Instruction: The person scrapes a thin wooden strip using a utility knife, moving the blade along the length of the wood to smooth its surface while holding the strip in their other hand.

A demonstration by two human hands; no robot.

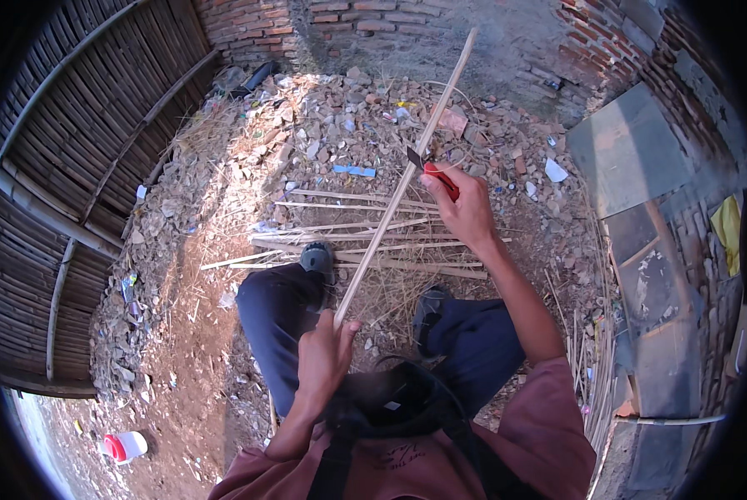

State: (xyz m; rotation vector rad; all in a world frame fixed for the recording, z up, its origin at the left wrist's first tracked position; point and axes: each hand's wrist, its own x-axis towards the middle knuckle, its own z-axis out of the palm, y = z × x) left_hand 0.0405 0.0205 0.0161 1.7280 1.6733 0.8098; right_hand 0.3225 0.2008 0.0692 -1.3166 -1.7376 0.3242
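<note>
A long pale bamboo strip (387,215) slants up and away from my lap, its far end near the brick wall. My left hand (323,357) is closed around its near end, by my left knee. Farther up, my right hand (471,210) grips a red-handled knife (446,178). The knife's short dark blade rests against the strip; whether it has cut into the wood I cannot tell. Between my feet and beyond them, several loose bamboo strips (440,268) lie roughly crosswise on the ground, under the held one.
Broken brick and stone rubble (307,146) spreads toward the brick wall (365,25). A slatted bamboo wall (82,125) stands on the left. Flat grey boards (632,150) lean at the right. A white container with a red lid (132,446) lies at the lower left.
</note>
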